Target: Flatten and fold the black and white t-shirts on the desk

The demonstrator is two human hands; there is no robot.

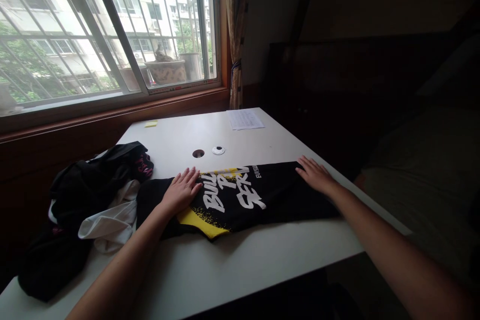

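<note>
A black T-shirt [277, 190] with white lettering and yellow patches lies folded lengthwise across the white table [232, 270]. My left hand [182, 190] rests flat on its left part, fingers stretched out beside the lettering. On the far right part of the shirt lies my right hand [314, 174], its fingers extended and slightly spread near the upper edge. Neither hand grips the cloth. Left of the shirt and touching it is a crumpled pile of black clothes [82, 190], with a white garment [112, 220] bunched at its side.
Behind the shirt are a round hole [198, 153] in the tabletop and its white cover [218, 150]. Printed papers [245, 119] and a yellow note [151, 123] lie near the far edge. A barred window [112, 30] and a tied curtain [237, 35] stand beyond.
</note>
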